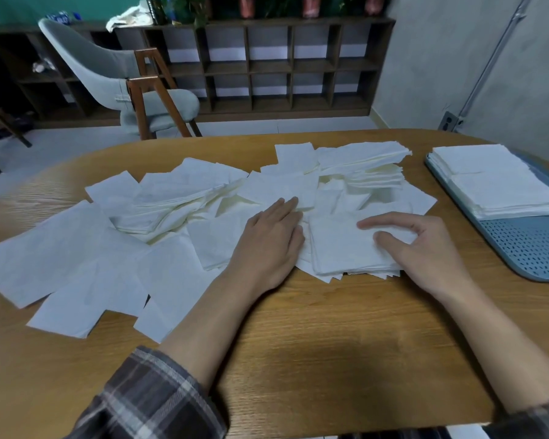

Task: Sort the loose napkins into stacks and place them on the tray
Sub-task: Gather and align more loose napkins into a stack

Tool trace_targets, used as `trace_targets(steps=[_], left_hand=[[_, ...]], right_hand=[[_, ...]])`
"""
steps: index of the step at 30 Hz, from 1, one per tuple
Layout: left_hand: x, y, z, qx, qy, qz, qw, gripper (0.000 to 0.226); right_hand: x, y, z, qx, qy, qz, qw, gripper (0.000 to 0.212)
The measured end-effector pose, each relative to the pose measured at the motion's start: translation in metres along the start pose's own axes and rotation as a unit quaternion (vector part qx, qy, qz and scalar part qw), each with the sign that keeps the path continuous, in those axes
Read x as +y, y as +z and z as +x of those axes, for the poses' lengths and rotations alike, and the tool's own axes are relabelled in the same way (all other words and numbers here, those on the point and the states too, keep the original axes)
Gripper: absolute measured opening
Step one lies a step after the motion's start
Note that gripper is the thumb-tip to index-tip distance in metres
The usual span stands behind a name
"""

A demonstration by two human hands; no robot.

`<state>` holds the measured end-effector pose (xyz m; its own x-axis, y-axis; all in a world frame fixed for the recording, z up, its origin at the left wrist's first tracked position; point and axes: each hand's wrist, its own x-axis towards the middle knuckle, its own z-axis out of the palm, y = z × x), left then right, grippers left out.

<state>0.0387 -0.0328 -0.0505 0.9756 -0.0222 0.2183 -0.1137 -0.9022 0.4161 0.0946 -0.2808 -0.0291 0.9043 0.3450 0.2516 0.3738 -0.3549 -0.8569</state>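
Many loose white napkins (76,258) lie spread over the left and middle of the wooden table. A rough stack of napkins (339,248) sits in front of me between my hands. My left hand (270,239) lies flat, fingers straight, on the napkins at the stack's left edge. My right hand (415,245) rests on the stack's right side, index finger stretched across the top sheet and thumb against it. A blue-grey perforated tray (526,248) at the right carries two neat napkin stacks (495,182).
Another fanned pile of napkins (365,163) lies at the back of the table. The rounded table (330,343) has bare wood near me. Behind it stand a grey chair (114,77) and a dark cubby shelf (267,64).
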Motion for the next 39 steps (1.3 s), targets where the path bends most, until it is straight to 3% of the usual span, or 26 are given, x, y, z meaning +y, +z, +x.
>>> trace_targets(steps=[4, 9, 14, 18, 23, 28, 31, 35, 39], left_hand=[[-0.001, 0.001, 0.0, 0.034, 0.009, -0.03, 0.999, 0.042], [0.004, -0.004, 0.0, 0.145, -0.005, -0.054, 0.988, 0.032], [0.008, -0.012, -0.004, 0.251, 0.033, -0.109, 0.961, 0.02], [0.021, -0.026, -0.009, 0.286, 0.032, -0.188, 0.939, 0.022], [0.029, -0.044, -0.018, 0.161, -0.008, -0.401, 0.902, 0.03], [0.038, -0.036, -0.02, 0.051, 0.074, -0.319, 0.944, 0.042], [0.036, -0.032, -0.018, 0.039, 0.071, -0.296, 0.952, 0.043], [0.031, -0.034, -0.017, 0.059, -0.018, -0.343, 0.937, 0.046], [0.034, -0.032, -0.017, 0.041, -0.022, -0.363, 0.93, 0.043]], right_hand=[[0.002, 0.0, 0.001, -0.005, -0.002, 0.003, 1.0, 0.037], [0.002, 0.0, 0.001, 0.001, 0.0, 0.009, 1.0, 0.038], [0.002, -0.001, 0.0, 0.003, 0.002, 0.008, 1.0, 0.038], [0.004, -0.001, 0.001, 0.008, 0.0, 0.007, 1.0, 0.038], [-0.004, -0.001, 0.001, -0.016, -0.007, 0.035, 0.999, 0.023], [-0.015, 0.007, -0.008, -0.144, 0.022, 0.146, 0.978, 0.025], [-0.016, 0.011, -0.008, -0.115, 0.027, 0.12, 0.986, 0.011], [-0.018, 0.009, -0.008, -0.107, 0.023, 0.122, 0.986, 0.025], [-0.02, 0.01, -0.01, -0.147, -0.003, 0.089, 0.985, 0.057]])
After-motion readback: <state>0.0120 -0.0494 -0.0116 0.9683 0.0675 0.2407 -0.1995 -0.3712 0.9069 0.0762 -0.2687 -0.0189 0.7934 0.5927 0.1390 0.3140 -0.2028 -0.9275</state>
